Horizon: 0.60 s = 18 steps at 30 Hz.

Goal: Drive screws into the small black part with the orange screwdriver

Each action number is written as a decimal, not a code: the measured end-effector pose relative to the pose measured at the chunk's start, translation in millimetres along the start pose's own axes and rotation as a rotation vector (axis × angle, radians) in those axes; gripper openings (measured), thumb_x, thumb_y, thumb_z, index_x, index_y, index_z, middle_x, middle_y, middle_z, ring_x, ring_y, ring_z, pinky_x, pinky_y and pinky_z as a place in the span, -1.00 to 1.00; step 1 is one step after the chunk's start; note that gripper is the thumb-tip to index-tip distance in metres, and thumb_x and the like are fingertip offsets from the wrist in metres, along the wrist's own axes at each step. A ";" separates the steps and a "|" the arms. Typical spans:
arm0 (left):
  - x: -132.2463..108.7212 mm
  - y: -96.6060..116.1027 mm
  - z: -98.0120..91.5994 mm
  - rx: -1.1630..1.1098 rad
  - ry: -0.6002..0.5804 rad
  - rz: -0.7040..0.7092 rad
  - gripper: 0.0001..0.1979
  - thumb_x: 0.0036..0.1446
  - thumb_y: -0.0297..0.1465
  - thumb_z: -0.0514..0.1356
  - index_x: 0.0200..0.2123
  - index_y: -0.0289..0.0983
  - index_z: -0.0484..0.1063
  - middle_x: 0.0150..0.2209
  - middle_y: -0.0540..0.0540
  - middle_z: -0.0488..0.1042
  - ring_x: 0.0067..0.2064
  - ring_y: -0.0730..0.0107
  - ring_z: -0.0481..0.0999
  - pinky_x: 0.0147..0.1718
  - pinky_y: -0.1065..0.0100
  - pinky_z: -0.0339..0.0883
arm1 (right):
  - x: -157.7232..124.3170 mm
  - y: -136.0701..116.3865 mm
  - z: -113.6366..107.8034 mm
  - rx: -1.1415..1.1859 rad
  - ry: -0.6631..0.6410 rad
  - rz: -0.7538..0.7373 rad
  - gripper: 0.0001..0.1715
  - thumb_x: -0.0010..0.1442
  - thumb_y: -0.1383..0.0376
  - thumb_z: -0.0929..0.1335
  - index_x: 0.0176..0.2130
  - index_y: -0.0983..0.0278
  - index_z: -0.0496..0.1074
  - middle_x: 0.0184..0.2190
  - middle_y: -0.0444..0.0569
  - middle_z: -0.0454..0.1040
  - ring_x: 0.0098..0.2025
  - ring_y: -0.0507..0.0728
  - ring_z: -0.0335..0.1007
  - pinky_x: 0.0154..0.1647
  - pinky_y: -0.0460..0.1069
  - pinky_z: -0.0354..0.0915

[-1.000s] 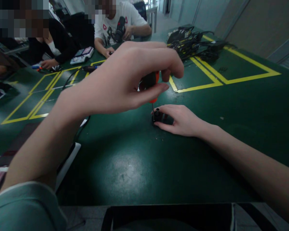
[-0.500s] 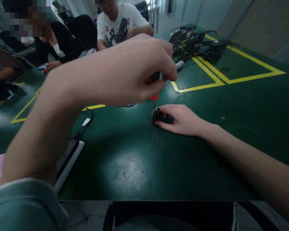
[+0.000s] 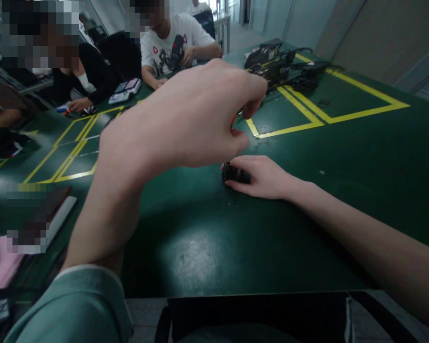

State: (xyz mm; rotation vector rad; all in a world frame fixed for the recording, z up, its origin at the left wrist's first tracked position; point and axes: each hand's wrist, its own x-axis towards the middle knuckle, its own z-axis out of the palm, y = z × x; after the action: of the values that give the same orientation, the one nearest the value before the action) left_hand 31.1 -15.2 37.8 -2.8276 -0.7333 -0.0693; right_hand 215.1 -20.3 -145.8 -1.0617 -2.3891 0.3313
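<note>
My left hand (image 3: 196, 112) is closed around a screwdriver (image 3: 233, 121); only a bit of its red handle shows between the fingers, and the shaft is hidden. It hovers just above and to the left of my right hand (image 3: 266, 175). A small black part (image 3: 242, 176) with a short round tube on top lies on the green table, gripped between the thumb and fingers of my right hand. Whether the screwdriver touches the part cannot be seen.
Black cables (image 3: 293, 69) lie piled at the back right, near yellow tape (image 3: 293, 127). At the left edge are a dark flat device (image 3: 52, 209) and a pink item (image 3: 2, 259). Across the table, a person in a white shirt holds a black tool (image 3: 177, 50); others sit further left.
My left hand has shifted a little right relative to my right hand and turned, hiding the shaft and most of the handle. My right hand keeps its grip. The camera view has shifted slightly.
</note>
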 end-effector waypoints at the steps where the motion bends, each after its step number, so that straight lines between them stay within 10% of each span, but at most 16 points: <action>1: -0.4 -0.4 1.3 -0.020 0.010 0.003 -0.75 0.23 -0.49 0.12 -0.06 -0.31 0.51 -0.09 -0.14 0.53 -0.14 0.26 0.46 -0.12 0.24 0.27 | 0.1 0.1 -0.2 -0.002 -0.002 0.001 -0.61 0.30 0.11 0.37 0.00 0.30 0.52 -0.12 0.14 0.69 -0.12 0.28 0.63 -0.12 0.09 0.43; 18: 4.2 7.3 15.3 -0.108 0.137 0.072 -0.68 0.22 -0.59 0.06 -0.07 -0.27 0.53 -0.01 -0.19 0.53 -0.01 0.13 0.55 -0.07 0.18 0.37 | 0.4 -1.2 -1.0 -0.005 0.007 -0.012 -0.63 0.30 0.10 0.34 -0.03 0.29 0.50 -0.18 0.11 0.67 -0.18 0.26 0.59 -0.20 0.06 0.35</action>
State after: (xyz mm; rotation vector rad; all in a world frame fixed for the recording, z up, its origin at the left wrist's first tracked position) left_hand 38.1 -16.0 21.9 -2.9122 -0.6144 -0.2966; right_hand 214.6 -20.8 -144.3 -1.0490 -2.3899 0.3170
